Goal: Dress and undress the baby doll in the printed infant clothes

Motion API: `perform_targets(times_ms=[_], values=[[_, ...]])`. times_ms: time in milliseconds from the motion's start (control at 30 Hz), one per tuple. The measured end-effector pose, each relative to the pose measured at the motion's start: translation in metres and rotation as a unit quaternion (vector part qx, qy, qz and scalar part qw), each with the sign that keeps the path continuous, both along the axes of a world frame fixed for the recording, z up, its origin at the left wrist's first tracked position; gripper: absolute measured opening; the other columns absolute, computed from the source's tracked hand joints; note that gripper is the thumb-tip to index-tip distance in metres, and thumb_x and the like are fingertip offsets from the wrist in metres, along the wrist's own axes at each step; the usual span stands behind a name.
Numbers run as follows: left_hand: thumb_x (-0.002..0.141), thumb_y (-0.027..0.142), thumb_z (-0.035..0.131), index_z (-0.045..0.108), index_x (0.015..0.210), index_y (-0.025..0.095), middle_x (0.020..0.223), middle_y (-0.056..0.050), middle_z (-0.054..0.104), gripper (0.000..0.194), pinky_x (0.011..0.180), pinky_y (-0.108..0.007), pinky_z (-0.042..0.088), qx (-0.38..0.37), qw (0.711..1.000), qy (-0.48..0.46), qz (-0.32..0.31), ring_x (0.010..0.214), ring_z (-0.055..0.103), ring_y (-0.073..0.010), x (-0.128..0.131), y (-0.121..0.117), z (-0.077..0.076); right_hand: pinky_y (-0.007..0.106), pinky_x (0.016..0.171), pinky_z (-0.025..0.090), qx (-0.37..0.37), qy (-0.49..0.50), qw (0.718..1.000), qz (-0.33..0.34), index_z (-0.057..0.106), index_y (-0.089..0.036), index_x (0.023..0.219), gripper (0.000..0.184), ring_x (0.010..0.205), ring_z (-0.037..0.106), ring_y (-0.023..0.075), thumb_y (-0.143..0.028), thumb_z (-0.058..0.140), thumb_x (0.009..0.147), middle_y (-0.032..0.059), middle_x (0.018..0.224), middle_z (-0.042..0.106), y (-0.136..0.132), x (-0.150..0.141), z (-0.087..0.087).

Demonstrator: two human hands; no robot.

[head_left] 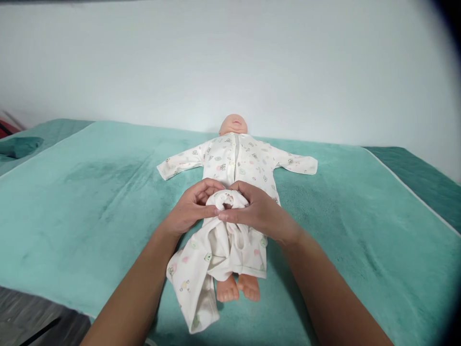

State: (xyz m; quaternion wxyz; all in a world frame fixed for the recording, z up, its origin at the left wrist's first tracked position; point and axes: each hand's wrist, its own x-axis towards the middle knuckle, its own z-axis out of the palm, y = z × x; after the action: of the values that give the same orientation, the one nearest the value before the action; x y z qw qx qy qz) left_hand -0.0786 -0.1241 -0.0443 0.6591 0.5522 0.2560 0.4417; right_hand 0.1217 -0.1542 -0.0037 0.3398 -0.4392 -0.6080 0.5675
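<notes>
A baby doll [234, 124] lies on its back, wearing a white printed top [220, 156] with both sleeves spread outward. Over its lower body, my left hand [192, 206] and my right hand [257, 209] pinch the gathered opening of white printed baby pants [192, 269]. Thumbs meet near the front of the bunched cloth, and the fingers curl around its sides. One pant leg hangs to the lower left; the other lies over the doll's legs. Two bare doll feet [238, 288] show below the cloth. The doll's legs are mostly hidden.
A teal blanket [342, 230] covers the surface under the doll, with a darker green cover [414, 173] at the right edge. Behind stands a white wall [230, 62]. Grey flooring [32, 317] shows at the lower left, and a red object [9, 127] at the far left.
</notes>
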Motion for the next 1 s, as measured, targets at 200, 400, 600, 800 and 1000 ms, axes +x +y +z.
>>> perform_targets(times_ms=[200,400,600,800,1000], values=[[0.067,0.021,0.087,0.068,0.103,0.018,0.080,-0.001,0.067,0.040,0.060,-0.019,0.046,0.005,1.000,0.000,0.015,0.066,0.061,-0.0113,0.0029,0.0009,0.0005,0.028,0.065,0.042,0.030,-0.035,0.999,-0.024,0.062,-0.023,0.094,0.041,0.081,0.058,0.0181,-0.045,0.084,0.067,-0.0005,0.090,0.063,-0.0005,-0.0047,-0.0036],[0.072,0.023,0.084,0.067,0.106,0.019,0.087,-0.002,0.067,0.038,0.062,-0.020,0.046,0.015,1.000,-0.001,0.016,0.071,0.061,-0.0115,0.0033,0.0014,0.0009,0.028,0.062,0.041,0.014,-0.016,0.999,-0.042,0.060,-0.024,0.093,0.043,0.076,0.057,0.0165,-0.049,0.084,0.067,-0.0018,0.085,0.063,-0.0011,-0.0051,-0.0065],[0.069,0.025,0.086,0.067,0.103,0.019,0.087,-0.002,0.066,0.040,0.063,-0.020,0.046,0.017,1.000,0.013,0.008,0.073,0.060,-0.0126,0.0010,0.0023,-0.0021,0.027,0.060,0.039,0.012,-0.016,1.000,-0.021,0.058,-0.023,0.092,0.044,0.073,0.053,0.0149,-0.047,0.085,0.066,-0.0028,0.083,0.058,-0.0018,-0.0033,-0.0048],[0.074,0.026,0.083,0.065,0.096,0.018,0.085,-0.001,0.067,0.029,0.063,-0.020,0.048,-0.049,0.998,-0.044,-0.020,0.069,0.061,-0.0115,0.0005,0.0004,0.0013,0.025,0.061,0.039,-0.058,0.121,0.991,-0.003,0.059,-0.022,0.090,0.030,0.068,0.051,0.0119,-0.041,0.078,0.077,-0.0040,0.078,0.056,-0.0012,0.0004,-0.0057],[0.080,0.025,0.077,0.063,0.099,0.019,0.083,0.000,0.065,0.024,0.057,-0.019,0.047,-0.087,0.989,-0.096,-0.066,0.063,0.059,-0.0098,0.0036,-0.0021,0.0071,0.024,0.060,0.042,-0.109,0.256,0.960,-0.001,0.061,-0.021,0.089,0.027,0.065,0.053,0.0105,-0.035,0.080,0.077,-0.0040,0.077,0.058,0.0024,0.0028,-0.0098]])
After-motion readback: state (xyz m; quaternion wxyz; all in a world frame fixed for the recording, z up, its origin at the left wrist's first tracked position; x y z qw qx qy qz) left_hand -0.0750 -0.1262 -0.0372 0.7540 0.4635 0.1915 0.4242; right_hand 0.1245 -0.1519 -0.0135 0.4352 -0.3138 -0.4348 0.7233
